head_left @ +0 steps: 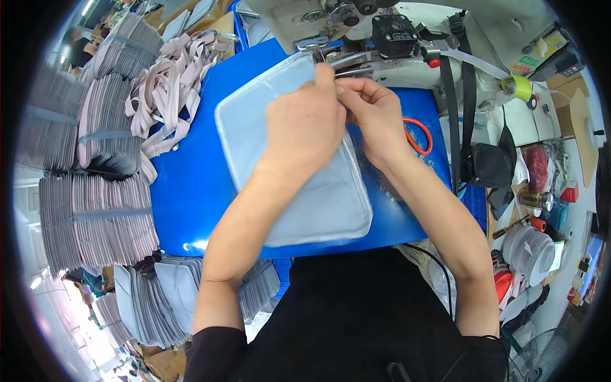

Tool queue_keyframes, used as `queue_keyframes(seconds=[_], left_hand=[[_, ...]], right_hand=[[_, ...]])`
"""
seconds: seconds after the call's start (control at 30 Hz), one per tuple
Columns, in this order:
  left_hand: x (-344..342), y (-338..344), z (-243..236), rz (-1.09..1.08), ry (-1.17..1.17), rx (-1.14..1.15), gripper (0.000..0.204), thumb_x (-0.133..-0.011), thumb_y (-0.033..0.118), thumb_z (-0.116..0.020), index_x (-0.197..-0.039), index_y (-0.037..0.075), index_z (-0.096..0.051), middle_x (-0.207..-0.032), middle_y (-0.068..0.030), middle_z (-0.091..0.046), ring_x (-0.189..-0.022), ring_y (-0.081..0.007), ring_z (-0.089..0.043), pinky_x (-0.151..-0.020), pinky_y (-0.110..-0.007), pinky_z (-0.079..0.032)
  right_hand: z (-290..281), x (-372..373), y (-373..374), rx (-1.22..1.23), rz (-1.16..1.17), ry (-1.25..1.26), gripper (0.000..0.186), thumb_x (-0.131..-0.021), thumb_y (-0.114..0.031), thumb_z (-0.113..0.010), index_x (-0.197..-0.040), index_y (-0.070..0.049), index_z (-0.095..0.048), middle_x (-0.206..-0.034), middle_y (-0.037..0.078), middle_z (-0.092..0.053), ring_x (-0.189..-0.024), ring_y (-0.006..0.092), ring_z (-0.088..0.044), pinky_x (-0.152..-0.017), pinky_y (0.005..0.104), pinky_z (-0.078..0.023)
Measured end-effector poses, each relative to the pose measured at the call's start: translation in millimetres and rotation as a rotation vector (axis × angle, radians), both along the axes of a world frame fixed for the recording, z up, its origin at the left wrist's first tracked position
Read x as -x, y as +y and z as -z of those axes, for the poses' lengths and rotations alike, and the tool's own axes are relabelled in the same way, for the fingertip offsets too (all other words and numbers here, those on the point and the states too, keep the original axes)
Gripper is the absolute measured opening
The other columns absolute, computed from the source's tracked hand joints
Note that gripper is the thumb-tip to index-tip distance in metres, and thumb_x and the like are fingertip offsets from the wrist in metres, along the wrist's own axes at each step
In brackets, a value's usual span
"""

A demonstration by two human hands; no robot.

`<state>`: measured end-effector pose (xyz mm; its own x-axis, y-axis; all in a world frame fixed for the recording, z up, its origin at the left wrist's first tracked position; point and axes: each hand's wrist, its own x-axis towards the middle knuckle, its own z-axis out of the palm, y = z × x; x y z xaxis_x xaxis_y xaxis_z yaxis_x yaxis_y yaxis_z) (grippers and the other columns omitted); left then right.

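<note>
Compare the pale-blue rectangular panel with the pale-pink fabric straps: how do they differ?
The pale-blue rectangular panel lies flat; the pale-pink fabric straps are heaped and tangled. The panel is broad, the straps narrow. The left hand is over the panel, while no hand is at the straps. Both overlap the blue tabletop.

Pale blue panel [321,200]; bright blue tabletop [184,204]; red loop [430,135].

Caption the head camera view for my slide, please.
Left hand and right hand close together at a pale blue panel's upper end, on a blue tabletop beneath a sewing machine.
</note>
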<state>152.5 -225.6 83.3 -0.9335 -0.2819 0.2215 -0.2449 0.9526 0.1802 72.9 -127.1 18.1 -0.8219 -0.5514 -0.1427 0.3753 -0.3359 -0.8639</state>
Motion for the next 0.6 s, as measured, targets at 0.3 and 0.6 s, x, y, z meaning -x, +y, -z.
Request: queue_keyframes(seconds=[0.3,0.6], left_hand=[[-138.1,-102.9,103.2,-0.435,0.374,-1.185,0.060,-0.102,0.023,-0.070,-0.152,-0.002,-0.048,-0.148,-0.0179,-0.056,-0.135,-0.0258,-0.055,-0.113,-0.037,-0.042],[-164.8,-69.7,61.6,-0.317,0.609,-1.206,0.054,-0.103,0.019,-0.068,-0.150,-0.002,-0.051,-0.137,-0.0118,-0.065,-0.124,-0.0174,-0.060,-0.109,-0.031,-0.043]], right_hand=[[-2.8,-39.6,29.9,-0.404,-0.097,0.652,0.037,-0.097,-0.020,-0.075,-0.123,0.003,-0.063,-0.073,-0.001,-0.058,-0.067,0.0064,-0.052,-0.060,0.0284,-0.046],[7.4,-40.9,30.9,0.234,-0.201,-0.076,0.032,-0.108,-0.012,-0.059,-0.135,0.005,-0.061,-0.114,0.009,-0.074,-0.099,0.0104,-0.069,-0.088,0.0261,-0.056]])
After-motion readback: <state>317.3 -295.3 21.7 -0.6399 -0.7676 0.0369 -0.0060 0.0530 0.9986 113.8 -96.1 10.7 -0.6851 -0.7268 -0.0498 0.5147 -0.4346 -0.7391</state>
